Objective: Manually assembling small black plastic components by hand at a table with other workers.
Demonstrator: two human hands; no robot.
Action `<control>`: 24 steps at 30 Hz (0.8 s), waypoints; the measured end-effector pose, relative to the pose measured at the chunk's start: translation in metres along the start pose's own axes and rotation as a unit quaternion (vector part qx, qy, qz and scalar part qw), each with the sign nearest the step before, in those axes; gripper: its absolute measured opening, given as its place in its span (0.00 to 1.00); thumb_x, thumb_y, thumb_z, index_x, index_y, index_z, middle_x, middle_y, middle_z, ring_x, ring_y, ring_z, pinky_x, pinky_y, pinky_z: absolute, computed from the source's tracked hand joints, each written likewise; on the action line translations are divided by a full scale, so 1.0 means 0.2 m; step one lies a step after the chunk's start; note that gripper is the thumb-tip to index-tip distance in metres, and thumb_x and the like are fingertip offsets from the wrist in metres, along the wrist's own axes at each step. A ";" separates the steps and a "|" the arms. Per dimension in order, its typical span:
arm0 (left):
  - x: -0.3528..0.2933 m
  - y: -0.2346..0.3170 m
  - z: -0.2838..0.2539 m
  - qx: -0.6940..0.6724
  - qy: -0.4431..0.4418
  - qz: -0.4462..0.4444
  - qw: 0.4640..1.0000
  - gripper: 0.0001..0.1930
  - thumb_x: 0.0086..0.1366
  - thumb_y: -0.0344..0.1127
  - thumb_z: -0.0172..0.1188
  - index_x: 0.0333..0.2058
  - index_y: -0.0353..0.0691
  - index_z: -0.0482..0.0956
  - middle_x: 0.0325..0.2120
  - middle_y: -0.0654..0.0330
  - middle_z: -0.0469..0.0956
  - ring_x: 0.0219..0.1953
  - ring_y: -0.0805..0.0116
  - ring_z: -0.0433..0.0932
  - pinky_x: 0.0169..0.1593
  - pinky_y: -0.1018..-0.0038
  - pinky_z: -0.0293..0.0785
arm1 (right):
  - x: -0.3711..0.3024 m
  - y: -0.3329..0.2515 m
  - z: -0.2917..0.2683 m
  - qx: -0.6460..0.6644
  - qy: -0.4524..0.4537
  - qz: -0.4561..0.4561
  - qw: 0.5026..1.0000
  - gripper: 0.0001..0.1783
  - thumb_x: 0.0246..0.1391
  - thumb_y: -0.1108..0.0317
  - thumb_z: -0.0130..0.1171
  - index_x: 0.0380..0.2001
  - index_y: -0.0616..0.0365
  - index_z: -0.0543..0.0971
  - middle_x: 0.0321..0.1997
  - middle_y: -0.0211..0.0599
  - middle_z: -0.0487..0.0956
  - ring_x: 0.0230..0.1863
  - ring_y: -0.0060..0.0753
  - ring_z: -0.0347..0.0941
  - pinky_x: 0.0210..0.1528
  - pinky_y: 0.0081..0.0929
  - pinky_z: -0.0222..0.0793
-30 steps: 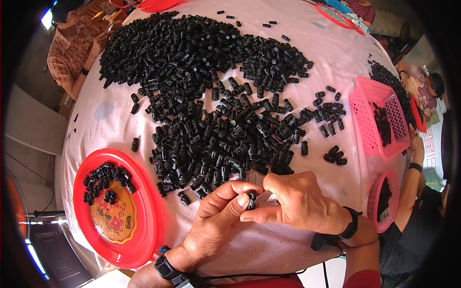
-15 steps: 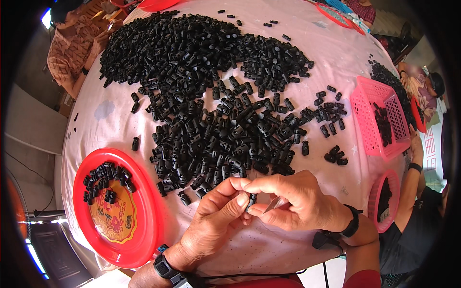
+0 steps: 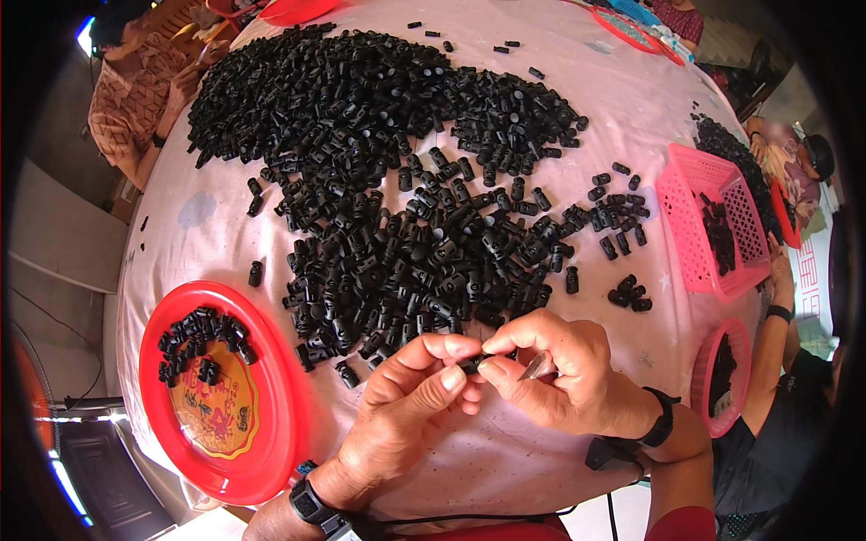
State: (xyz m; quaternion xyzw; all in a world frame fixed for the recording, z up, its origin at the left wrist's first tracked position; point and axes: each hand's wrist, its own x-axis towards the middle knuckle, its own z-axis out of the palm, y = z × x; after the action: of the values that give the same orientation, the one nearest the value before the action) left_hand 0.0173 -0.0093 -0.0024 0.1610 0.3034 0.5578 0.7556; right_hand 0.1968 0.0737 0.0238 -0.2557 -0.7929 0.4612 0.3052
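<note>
My left hand (image 3: 406,392) is closed in a pinch on a small black cord lock (image 3: 470,364), just in front of a large pile of such cord locks (image 3: 388,261). Thumb and forefinger of my right hand (image 3: 577,374) close on the other end of the same piece, and my fingers hide much of it. A thin, shiny metal blade-like piece (image 3: 538,364) is also tucked in my right hand; its full shape is hidden. To the left, a red plate (image 3: 280,442) with a yellow printed centre holds several cord locks along its far side.
A pink basket (image 3: 681,234) and a round pink basket (image 3: 699,388), both with black parts inside, stand at the right. Co-workers sit around the cloth-covered table (image 3: 216,243): one at far left, others at right. A co-worker's forearm (image 3: 767,361) reaches in beside the baskets.
The cord lock has turned from nearly upright to lying crosswise between my hands. My right fingertips have shifted slightly right, away from my left ones. The pile and plate stay the same.
</note>
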 end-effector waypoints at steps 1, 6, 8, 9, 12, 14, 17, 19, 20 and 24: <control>0.00 0.00 -0.01 -0.007 0.012 -0.003 1.000 0.14 0.69 0.34 0.55 0.51 0.37 0.74 0.39 0.64 0.76 0.37 0.77 0.72 0.45 0.78 0.71 | 0.00 -0.01 0.00 0.000 -0.009 -0.008 1.000 0.14 0.53 0.72 0.65 0.40 0.63 0.73 0.30 0.36 0.82 0.29 0.24 0.82 0.26 0.20 0.79; -0.01 0.02 -0.01 -0.019 0.010 0.001 1.000 0.14 0.69 0.34 0.55 0.50 0.35 0.75 0.35 0.65 0.77 0.36 0.78 0.72 0.45 0.78 0.71 | 0.01 0.00 0.00 -0.054 -0.017 -0.060 0.997 0.13 0.51 0.70 0.67 0.37 0.61 0.75 0.26 0.36 0.81 0.24 0.27 0.82 0.23 0.19 0.77; -0.01 0.02 -0.01 -0.023 0.003 0.001 1.000 0.14 0.69 0.35 0.55 0.50 0.35 0.75 0.35 0.65 0.77 0.36 0.78 0.72 0.45 0.79 0.71 | 0.00 0.00 0.01 -0.067 -0.014 -0.076 0.995 0.12 0.51 0.70 0.67 0.36 0.60 0.75 0.24 0.35 0.81 0.23 0.28 0.81 0.21 0.19 0.77; -0.01 0.02 -0.01 -0.021 0.006 -0.001 1.000 0.14 0.70 0.35 0.54 0.51 0.35 0.75 0.35 0.65 0.76 0.36 0.79 0.72 0.45 0.79 0.71 | 0.00 0.01 0.02 -0.071 0.004 -0.076 0.995 0.12 0.50 0.70 0.68 0.35 0.59 0.75 0.23 0.34 0.81 0.22 0.27 0.81 0.20 0.20 0.75; -0.01 0.02 0.00 -0.006 0.009 -0.002 1.000 0.14 0.70 0.35 0.54 0.51 0.35 0.75 0.36 0.66 0.76 0.37 0.79 0.72 0.45 0.79 0.71 | 0.00 0.01 0.02 -0.072 0.030 -0.083 0.994 0.12 0.50 0.70 0.68 0.36 0.58 0.76 0.22 0.32 0.80 0.21 0.26 0.80 0.19 0.20 0.73; -0.01 0.01 0.00 0.007 0.009 -0.001 1.000 0.14 0.70 0.35 0.53 0.51 0.36 0.74 0.37 0.66 0.76 0.37 0.79 0.73 0.46 0.79 0.71 | 0.00 0.00 0.03 -0.066 0.037 -0.088 0.993 0.13 0.49 0.70 0.68 0.38 0.58 0.77 0.22 0.32 0.80 0.20 0.26 0.79 0.18 0.20 0.73; -0.01 0.00 0.00 0.027 0.032 -0.004 0.999 0.14 0.71 0.34 0.52 0.52 0.37 0.74 0.39 0.67 0.76 0.39 0.79 0.73 0.46 0.78 0.71 | 0.01 -0.01 0.02 -0.066 0.033 -0.075 0.994 0.17 0.48 0.72 0.68 0.43 0.57 0.78 0.21 0.31 0.79 0.18 0.25 0.77 0.17 0.21 0.71; 0.00 0.01 0.00 0.030 0.020 -0.016 0.999 0.14 0.71 0.34 0.52 0.52 0.38 0.74 0.39 0.66 0.76 0.41 0.79 0.73 0.47 0.78 0.71 | 0.02 0.03 0.03 -0.102 0.031 -0.156 0.982 0.23 0.46 0.71 0.70 0.48 0.57 0.78 0.20 0.31 0.78 0.16 0.25 0.74 0.16 0.21 0.68; 0.00 0.01 0.00 0.029 0.020 -0.015 0.999 0.14 0.71 0.34 0.52 0.52 0.38 0.74 0.39 0.66 0.76 0.41 0.79 0.73 0.47 0.78 0.71 | 0.02 0.04 0.03 -0.102 0.030 -0.156 0.982 0.23 0.46 0.71 0.70 0.48 0.57 0.78 0.20 0.31 0.78 0.16 0.25 0.74 0.16 0.21 0.68; 0.00 0.01 -0.01 0.036 0.004 -0.009 0.999 0.13 0.71 0.35 0.52 0.51 0.38 0.74 0.39 0.66 0.76 0.39 0.79 0.73 0.46 0.78 0.71 | 0.01 0.06 0.02 -0.198 0.040 -0.229 0.952 0.23 0.45 0.69 0.71 0.46 0.56 0.78 0.17 0.27 0.74 0.14 0.23 0.70 0.14 0.21 0.63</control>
State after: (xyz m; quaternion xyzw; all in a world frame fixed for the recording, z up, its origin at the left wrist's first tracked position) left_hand 0.0147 -0.0082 -0.0029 0.1830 0.3277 0.5402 0.7532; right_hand 0.1936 0.0786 0.0130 -0.1403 -0.8929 0.2022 0.3771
